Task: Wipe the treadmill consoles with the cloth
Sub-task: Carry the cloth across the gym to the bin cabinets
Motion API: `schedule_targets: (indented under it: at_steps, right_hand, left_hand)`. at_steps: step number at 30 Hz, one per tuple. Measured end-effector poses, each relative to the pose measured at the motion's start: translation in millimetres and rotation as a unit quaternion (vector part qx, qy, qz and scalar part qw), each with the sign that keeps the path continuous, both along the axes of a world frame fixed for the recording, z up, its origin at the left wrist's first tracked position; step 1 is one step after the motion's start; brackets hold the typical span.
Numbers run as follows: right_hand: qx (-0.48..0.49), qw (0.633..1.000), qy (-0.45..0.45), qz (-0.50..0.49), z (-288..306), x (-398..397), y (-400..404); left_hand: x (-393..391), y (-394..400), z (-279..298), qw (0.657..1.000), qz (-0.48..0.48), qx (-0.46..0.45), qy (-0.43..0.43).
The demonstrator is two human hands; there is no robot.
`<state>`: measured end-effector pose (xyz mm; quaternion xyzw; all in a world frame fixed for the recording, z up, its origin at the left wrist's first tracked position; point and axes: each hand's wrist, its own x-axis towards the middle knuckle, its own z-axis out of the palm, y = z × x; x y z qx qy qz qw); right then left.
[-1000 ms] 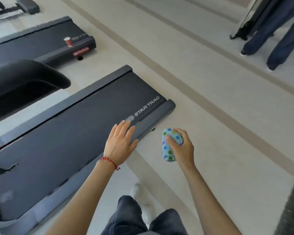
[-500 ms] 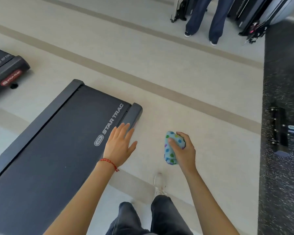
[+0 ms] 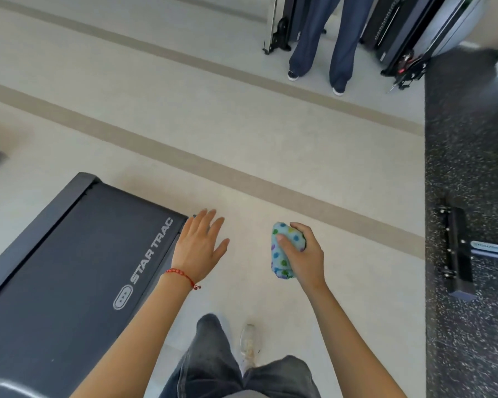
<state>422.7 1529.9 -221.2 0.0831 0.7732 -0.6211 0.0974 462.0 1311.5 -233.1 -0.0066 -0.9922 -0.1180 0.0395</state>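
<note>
My right hand [image 3: 304, 255] grips a bunched light-blue cloth [image 3: 283, 254] with coloured dots, held in the air over the pale floor. My left hand [image 3: 197, 245] hovers flat with straight fingers over the rear right corner of a dark treadmill deck [image 3: 69, 268] marked STAR TRAC; it holds nothing. The deck fills the lower left. No treadmill console is in view.
A person's legs [image 3: 325, 44] in blue trousers stand at the top centre, beside black gym equipment [image 3: 400, 38]. A dark speckled rubber mat [image 3: 469, 196] with a metal machine foot [image 3: 457, 248] runs down the right side. My own legs and shoe show at the bottom.
The view has swung right: the treadmill deck slid to the lower left and the second treadmill left the frame. The speckled mat and the standing person came into view. Both hands kept their pose.
</note>
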Motion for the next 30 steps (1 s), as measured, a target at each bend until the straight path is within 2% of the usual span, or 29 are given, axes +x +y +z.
schedule_targets:
  at_steps: [7, 20, 30]
  right_hand:
    - [-0.001, 1.000, -0.003, -0.002, -3.8, -117.8, -30.1]
    - [0.003, 1.000, 0.007, 0.007, 5.0, -353.6, -135.6]
    - [0.007, 0.996, 0.009, 0.087, 1.7, -517.3, -201.7]
  left_hand:
    - [-114.1, -28.0, -4.0, 1.000, 0.022, 0.002, 0.003]
    - [-343.0, -135.5, -6.9, 0.999, 0.023, -0.002, -0.024]
    - [-469.3, -188.8, -9.8, 0.992, 0.125, -0.002, -0.026]
